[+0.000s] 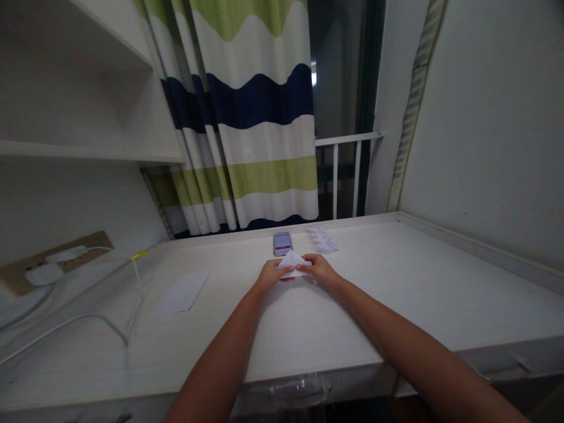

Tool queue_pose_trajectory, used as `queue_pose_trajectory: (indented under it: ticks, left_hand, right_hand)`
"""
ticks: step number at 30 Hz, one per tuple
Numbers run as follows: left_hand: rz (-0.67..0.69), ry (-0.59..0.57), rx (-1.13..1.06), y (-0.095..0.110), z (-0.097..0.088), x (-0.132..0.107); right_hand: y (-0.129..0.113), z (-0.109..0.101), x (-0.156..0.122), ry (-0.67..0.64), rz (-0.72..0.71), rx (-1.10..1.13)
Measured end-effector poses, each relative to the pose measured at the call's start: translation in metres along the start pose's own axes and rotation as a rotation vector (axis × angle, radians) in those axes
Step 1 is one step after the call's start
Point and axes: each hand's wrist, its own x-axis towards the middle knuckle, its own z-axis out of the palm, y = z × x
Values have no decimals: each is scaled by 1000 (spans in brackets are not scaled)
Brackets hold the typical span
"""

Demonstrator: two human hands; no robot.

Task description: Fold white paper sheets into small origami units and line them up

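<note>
Fingers (pixel 311 257) of a person's two bare hands pinch a folded white paper (pixel 291 258), thumbs on its near face, their tips almost meeting at the middle. The left hand (pixel 268 276) grips one side, fingertips showing beneath the lower edge; the right hand (pixel 324 270) grips the other, its fingers bent and nearly together. The paper, peaked at the top like a low triangle, is held over a white desk (pixel 405 282), in front of the person.

Just beyond it, a phone (pixel 282 242) lies with its screen lit, a red bar across the display. Beside the phone, to its right, sits a cluster of folded white pieces (pixel 321 241), too blurred to count from where we stand. A flat white sheet (pixel 187 292) rests to the left, near a pale cable (pixel 94 316). Farther left, white plugs (pixel 44 275) sit at a brown wall panel (pixel 100 239). Behind the desk hangs a green, white and navy curtain (pixel 264 100), beside a white railing (pixel 348 140).
</note>
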Motion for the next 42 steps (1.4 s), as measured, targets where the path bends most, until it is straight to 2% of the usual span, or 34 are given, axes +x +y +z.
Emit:
queue_pose_trajectory:
  ticks: [7,15,26,37,42]
  left_hand:
    - [-44,34,-47,0,-3,3]
    - [-55,45,-89,2,-3,1]
    - [-49,-4,-102,-1,-5,2]
    - [-15,91,-33,-5,-9,7]
    - [-15,120,-36,-6,-10,8]
  right_hand:
    - [0,-3,2,67,6,10]
    - [4,-4,4,79,20,27]
    - [2,-4,4,83,20,41]
    - [10,-7,8,109,65,50]
    - [8,-7,8,142,79,170]
